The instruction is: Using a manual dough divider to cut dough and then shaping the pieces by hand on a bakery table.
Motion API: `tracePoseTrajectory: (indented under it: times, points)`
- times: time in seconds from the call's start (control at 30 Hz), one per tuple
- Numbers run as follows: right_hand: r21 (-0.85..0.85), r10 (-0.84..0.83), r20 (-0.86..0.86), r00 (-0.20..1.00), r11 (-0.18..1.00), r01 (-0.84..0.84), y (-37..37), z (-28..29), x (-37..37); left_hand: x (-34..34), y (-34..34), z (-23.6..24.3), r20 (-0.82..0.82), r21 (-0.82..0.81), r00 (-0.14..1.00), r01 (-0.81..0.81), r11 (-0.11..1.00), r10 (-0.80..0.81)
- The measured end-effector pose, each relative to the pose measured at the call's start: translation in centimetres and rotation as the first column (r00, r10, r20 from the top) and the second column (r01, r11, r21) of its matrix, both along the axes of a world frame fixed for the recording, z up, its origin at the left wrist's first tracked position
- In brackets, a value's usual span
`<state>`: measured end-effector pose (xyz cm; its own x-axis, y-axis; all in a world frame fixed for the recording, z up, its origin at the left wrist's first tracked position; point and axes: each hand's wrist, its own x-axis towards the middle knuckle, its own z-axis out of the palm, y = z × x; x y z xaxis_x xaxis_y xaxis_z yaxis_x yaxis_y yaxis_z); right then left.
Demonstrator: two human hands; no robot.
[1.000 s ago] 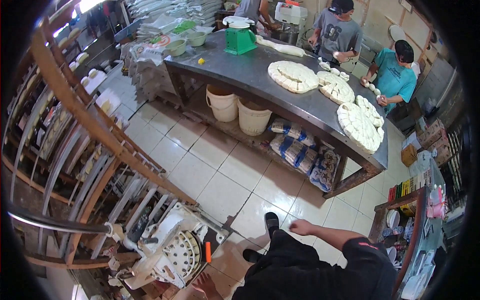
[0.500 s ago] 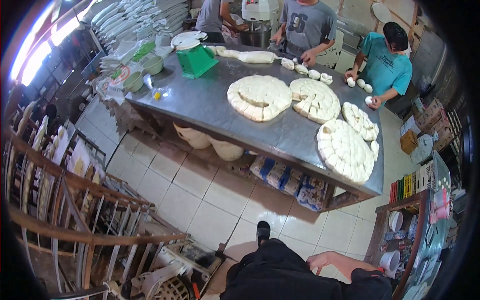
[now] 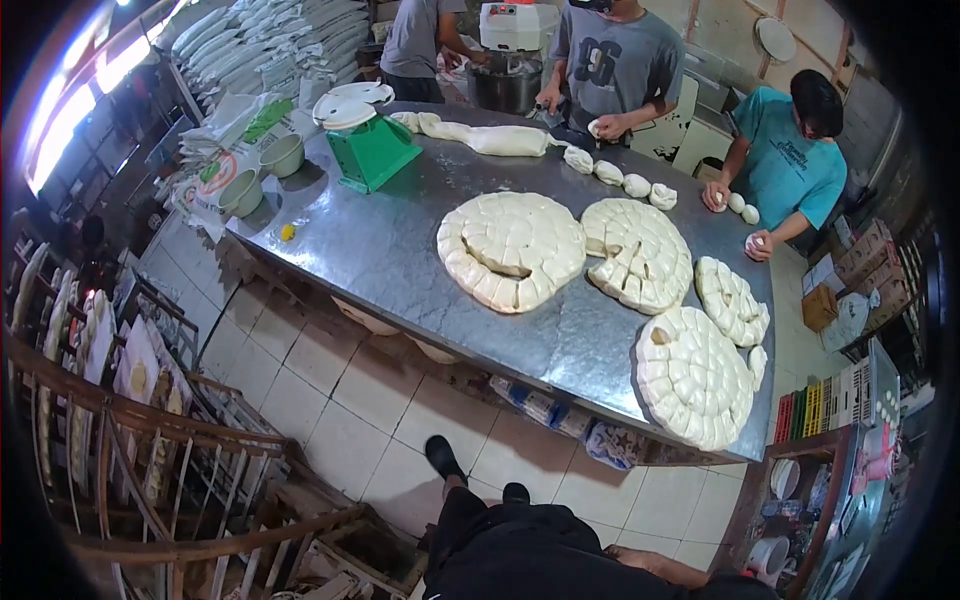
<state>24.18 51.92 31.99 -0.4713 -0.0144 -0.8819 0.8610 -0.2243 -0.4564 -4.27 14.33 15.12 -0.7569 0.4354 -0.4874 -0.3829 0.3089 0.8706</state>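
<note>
Low at my right side hangs my right hand (image 3: 628, 556), with its fingers hidden behind my dark clothing. My left hand is out of view. Ahead stands a long metal table (image 3: 400, 290). On it lie large round slabs of white dough (image 3: 697, 378), scored into pieces, the closest one at the near right corner. Another round slab (image 3: 512, 250) lies mid-table, and a third (image 3: 637, 255) sits beside it. A smaller part slab (image 3: 731, 300) is at the right. Neither of my hands is at the table.
Across the table a person in grey (image 3: 600, 60) handles dough; one in teal (image 3: 795, 165) presses dough balls. A green scale (image 3: 372, 155), bowls (image 3: 283, 157) and a dough roll (image 3: 508, 140) are on top. Wooden racks (image 3: 150, 430) stand left, a shelf (image 3: 790, 500) right.
I have stepped closer to the table, and a second foot of mine now shows. My right hand has sunk lower behind my clothing. The person in grey has lifted a dough piece.
</note>
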Motion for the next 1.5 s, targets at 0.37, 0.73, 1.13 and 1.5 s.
tracePoseTrajectory:
  times: [0.37, 0.73, 1.13, 1.5]
  points:
    - [-0.217, -0.198, 0.056, 0.979, 0.954, 0.205, -0.7, -3.9, -8.9, -15.7, 5.3, -0.6, -0.016, -0.01, 0.989, 0.147, 0.989, -0.147]
    - [-0.117, -0.582, 0.17, 0.795, 0.789, 0.603, -2.5, 4.4, -22.6, -33.6, 10.8, 0.0, -0.043, -0.036, 0.937, 0.346, 0.938, -0.347]
    - [-0.16, -0.607, 0.272, 0.747, 0.737, 0.657, -6.3, -11.7, -22.3, -41.0, 17.5, 0.5, -0.094, -0.044, 0.841, 0.531, 0.846, -0.533]
    - [-0.108, -0.735, 0.174, 0.656, 0.648, 0.754, 2.9, 2.2, -24.0, -38.0, 21.1, 1.6, -0.114, -0.118, 0.812, 0.561, 0.819, -0.573]
